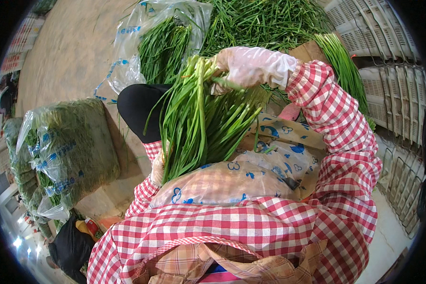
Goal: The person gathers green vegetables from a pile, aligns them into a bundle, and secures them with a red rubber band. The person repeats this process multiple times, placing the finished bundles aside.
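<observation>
A thick bunch of long green leafy stalks, like garlic chives point(198, 120), stands upright above my lap, pale cut ends towards the top. My right hand point(234, 67), in a whitish thin glove, grips the pale ends from the right. Low on the left side, my left hand point(158, 165) is gloved too and closes around the leaves; the bunch hides most of its fingers. Across my lap lies a clear plastic sheet with blue prints point(234, 177). Another bunch point(163, 53) lies in an open clear plastic bag point(127, 39) beyond my knee.
Loose green leaves point(266, 21) are heaped at the top. A bunch with pale ends point(340, 64) rests by a cardboard piece point(308, 51) on the right. White plastic crates point(390, 92) line the right side. At left sits a large plastic-wrapped bundle of greens point(81, 142).
</observation>
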The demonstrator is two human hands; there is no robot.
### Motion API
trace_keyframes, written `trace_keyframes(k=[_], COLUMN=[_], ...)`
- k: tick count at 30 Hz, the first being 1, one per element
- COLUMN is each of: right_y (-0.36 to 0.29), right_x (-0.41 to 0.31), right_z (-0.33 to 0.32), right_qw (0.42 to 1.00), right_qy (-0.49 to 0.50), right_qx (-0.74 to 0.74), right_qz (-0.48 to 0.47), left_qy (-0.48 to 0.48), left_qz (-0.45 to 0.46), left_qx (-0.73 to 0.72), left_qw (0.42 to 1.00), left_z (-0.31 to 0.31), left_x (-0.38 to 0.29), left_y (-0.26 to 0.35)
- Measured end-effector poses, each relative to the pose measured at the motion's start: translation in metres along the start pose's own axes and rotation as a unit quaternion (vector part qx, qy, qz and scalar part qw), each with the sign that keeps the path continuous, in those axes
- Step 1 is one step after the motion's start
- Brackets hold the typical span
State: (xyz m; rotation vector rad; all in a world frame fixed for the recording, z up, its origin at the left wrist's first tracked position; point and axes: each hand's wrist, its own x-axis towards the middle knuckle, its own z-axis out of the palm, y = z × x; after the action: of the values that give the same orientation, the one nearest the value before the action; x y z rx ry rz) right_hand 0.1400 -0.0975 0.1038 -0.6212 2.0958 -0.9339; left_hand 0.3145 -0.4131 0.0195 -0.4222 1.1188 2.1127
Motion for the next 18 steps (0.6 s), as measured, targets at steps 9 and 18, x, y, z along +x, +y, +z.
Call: trace_keyframes(k=[9, 18], right_y=[0.001, -0.016], right_x=[0.002, 0.01], right_z=[0.014, 0.026], right_qw=[0.993, 0.948], right_qy=[0.107, 0.204], right_qx=[0.007, -0.228], right_qz=[0.051, 0.082], left_qy=[-0.06, -0.094], left_qz=[-0.013, 0.021], left_qx=[-0.087, -0.055], left_qw=[0.994, 0.994], left_z=[-0.002, -0.006], left_x=[0.002, 0.008], left_y=[0.0, -0.008])
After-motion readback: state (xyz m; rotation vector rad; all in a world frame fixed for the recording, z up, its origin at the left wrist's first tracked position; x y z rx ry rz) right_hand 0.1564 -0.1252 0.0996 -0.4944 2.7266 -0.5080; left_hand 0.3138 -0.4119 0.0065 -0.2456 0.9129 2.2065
